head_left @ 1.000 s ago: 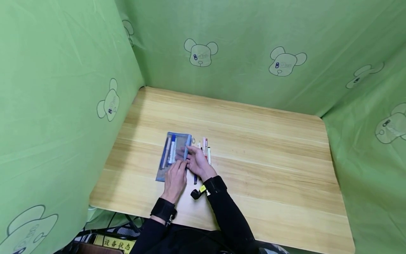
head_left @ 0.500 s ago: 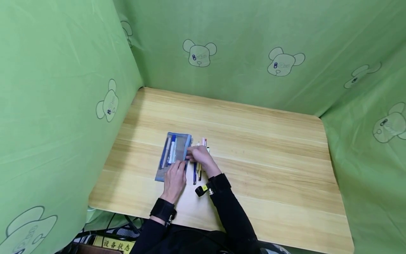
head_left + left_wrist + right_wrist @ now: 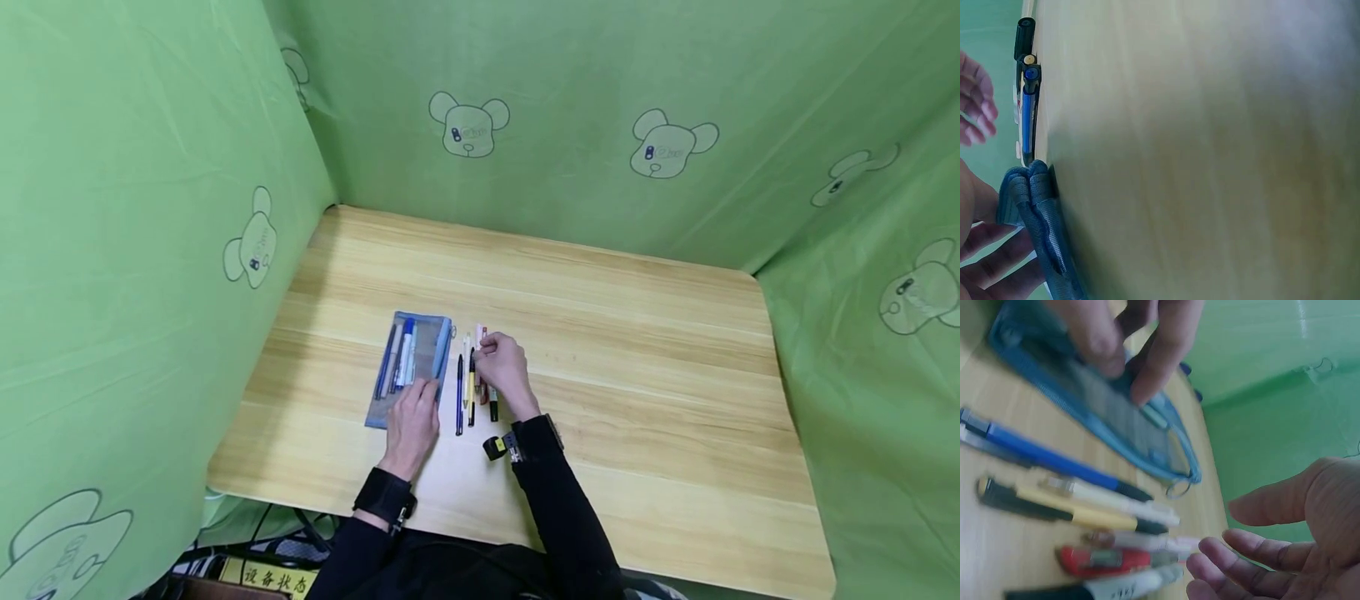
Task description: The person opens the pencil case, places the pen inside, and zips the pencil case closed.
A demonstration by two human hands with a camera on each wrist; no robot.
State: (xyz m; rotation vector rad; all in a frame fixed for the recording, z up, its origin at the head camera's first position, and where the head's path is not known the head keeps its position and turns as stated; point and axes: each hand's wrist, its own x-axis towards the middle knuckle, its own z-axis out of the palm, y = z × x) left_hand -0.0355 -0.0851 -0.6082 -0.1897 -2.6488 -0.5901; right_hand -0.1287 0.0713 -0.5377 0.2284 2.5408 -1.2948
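Note:
A blue mesh pencil case point(image 3: 427, 337) lies flat on the table with several pens and markers inside. My left hand point(image 3: 412, 421) pinches its lower right edge; the case's trim point(image 3: 1041, 212) shows beside those fingers in the left wrist view. Over the loose pens hovers my right hand point(image 3: 504, 367), thumb and fingers apart and holding nothing in the right wrist view. Beneath or beside it lie a blue pen point(image 3: 1054, 453), a yellow-and-black pen point(image 3: 1100, 515), a whitish pen point(image 3: 1116, 499), a red stick-shaped item point(image 3: 1107, 561) and a white marker with a black cap point(image 3: 1129, 586).
The wooden table point(image 3: 637, 400) extends to the right and back of the pens. Green curtains point(image 3: 570, 192) printed with bear heads enclose its back and sides. Below the table's front left edge are cables and a yellow sign point(image 3: 270, 575).
My right hand has moved right, away from the pencil case's zipper edge, to above the loose pens, exposing the blue and yellow pens. My left hand has stayed on the case.

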